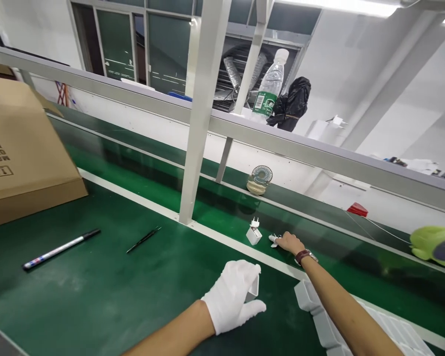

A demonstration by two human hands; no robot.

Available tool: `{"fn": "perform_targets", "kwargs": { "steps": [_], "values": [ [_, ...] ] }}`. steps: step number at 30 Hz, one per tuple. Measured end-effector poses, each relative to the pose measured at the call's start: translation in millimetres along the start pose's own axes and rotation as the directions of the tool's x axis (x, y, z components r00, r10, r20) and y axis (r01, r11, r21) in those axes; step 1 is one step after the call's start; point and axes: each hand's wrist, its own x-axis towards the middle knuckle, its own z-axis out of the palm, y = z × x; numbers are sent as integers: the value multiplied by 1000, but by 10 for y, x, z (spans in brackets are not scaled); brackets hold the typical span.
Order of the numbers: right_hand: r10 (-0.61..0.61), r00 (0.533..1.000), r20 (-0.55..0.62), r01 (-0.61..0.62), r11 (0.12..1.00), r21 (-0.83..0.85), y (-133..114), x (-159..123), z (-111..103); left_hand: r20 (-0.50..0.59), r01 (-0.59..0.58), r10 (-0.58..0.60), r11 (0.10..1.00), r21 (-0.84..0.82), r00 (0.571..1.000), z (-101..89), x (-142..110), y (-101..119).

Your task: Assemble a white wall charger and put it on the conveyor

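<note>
My left hand [234, 295], in a white glove, rests on the green mat near the front and is closed around a small white block, only an edge of which shows. My right hand [289, 243], bare with white finger cots and a wristwatch, reaches out onto the green conveyor belt [222, 212]. Its fingers lie flat beside a white plug adapter [254, 232], which stands with its two prongs up just to the hand's left; the two look apart.
A marker pen [61, 248] and thin black tweezers [144, 239] lie on the mat at left. A cardboard box [18, 148] stands far left. A white tray [356, 321] sits under my right forearm. Beyond the belt are a small fan [260, 179], a water bottle [270, 86] and a green toy [435, 244].
</note>
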Motion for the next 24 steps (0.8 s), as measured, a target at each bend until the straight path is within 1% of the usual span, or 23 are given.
{"fn": "perform_targets", "kwargs": {
  "steps": [2,4,9,14,17,19,22,24],
  "values": [
    [-37,999,-18,37,999,0,-101,2,39,-26,-5,5,1000,-6,1000,4,1,-28],
    [-94,995,-35,94,995,21,-160,-7,47,-17,-8,7,1000,-11,1000,4,9,-41],
    [-208,976,-69,216,964,157,-170,-103,21,77,31,-32,999,11,997,40,6,-55],
    [-246,968,-50,247,902,355,-190,-344,0,143,102,-99,995,-13,985,156,-51,-106],
    [-292,955,-51,283,844,456,-251,-570,-80,172,171,-162,984,-41,972,201,-62,-114],
    [-343,938,-54,323,805,497,-266,-770,-156,183,230,-213,970,-74,960,209,-44,-100],
    [-427,903,-50,390,764,514,-184,-1163,-235,156,302,-284,947,-109,946,192,9,-73],
    [-461,887,-33,412,755,510,-70,-1491,-224,112,326,-315,939,-108,943,170,46,-69]
  ]
}}
